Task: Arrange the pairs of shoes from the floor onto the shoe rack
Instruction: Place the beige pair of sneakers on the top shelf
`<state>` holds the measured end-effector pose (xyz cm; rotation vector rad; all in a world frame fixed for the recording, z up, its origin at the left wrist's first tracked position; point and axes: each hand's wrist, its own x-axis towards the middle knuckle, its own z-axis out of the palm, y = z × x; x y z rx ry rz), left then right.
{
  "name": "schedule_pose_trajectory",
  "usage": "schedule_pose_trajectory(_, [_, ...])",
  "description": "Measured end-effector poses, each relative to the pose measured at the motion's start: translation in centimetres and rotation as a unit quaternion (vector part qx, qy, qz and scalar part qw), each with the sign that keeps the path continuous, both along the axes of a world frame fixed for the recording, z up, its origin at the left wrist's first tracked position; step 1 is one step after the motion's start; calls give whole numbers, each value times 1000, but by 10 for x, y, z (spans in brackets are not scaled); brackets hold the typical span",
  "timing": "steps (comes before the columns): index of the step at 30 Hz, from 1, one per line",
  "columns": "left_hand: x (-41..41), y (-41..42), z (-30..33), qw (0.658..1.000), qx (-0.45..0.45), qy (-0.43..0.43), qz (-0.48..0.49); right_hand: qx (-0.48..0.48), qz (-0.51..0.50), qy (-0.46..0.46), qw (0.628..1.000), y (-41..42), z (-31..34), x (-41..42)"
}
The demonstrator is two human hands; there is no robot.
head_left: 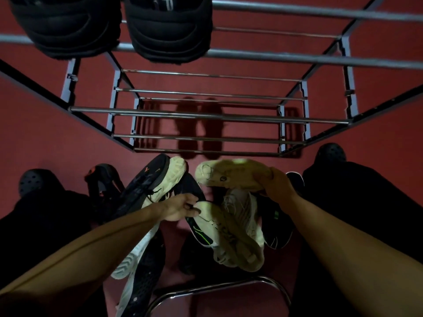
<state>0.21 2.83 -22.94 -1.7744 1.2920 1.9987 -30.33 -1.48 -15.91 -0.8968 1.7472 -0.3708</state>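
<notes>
Cream-coloured sneakers [238,234] are being gathered as a pair: right hand [278,183] gripping one, left hand [180,208] pinching the other, bound for the shoe rack [206,115].

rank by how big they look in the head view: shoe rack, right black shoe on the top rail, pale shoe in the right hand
1. shoe rack, spans nearly the whole frame
2. black shoe on the top rail, though it sits close to the camera, so its look is inflated
3. pale shoe gripped by the right hand, farther down and partly covered
</notes>
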Motion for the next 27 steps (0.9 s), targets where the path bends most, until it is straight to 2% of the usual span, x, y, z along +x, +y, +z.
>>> schedule_pose_trajectory(2, [1, 2, -10, 999, -29, -15, -11, 4, 12, 2, 1000, -1, -7, -3])
schedule_pose_trajectory(3, [2, 3, -15, 1000, -7, 1, -10, 6, 14, 7, 1000, -2, -6, -3])
schedule_pose_trajectory(6, [-4, 6, -11, 997, -30, -17, -73, 4, 29, 20, 999, -4, -6, -1])
schedule_pose_trajectory(10, [-9, 5, 3, 995, -84, 6, -47, -20, 77, 36, 996, -2, 1, 2])
schedule_pose_trajectory(18, [8, -2, 103, 973, -158, 112, -123, -42, 156, 39, 986, 12, 48, 14])
schedule_pose_trajectory(20, [10, -5, 129, 967, -174, 111, -148, 13, 176, 31, 984, 13, 60, 16])
schedule_pose_trajectory(21, [13, -6, 143, 966, -177, 107, -154, 1, 202, 63, 977, 14, 70, 16])
schedule_pose_trajectory(25, [23, -11, 212, 965, -201, 81, -145, -94, 202, 74, 972, 24, 127, 16])
schedule_pose_trajectory(27, [26, -11, 246, 961, -220, 78, -148, -103, 217, 63, 969, 29, 158, 17])
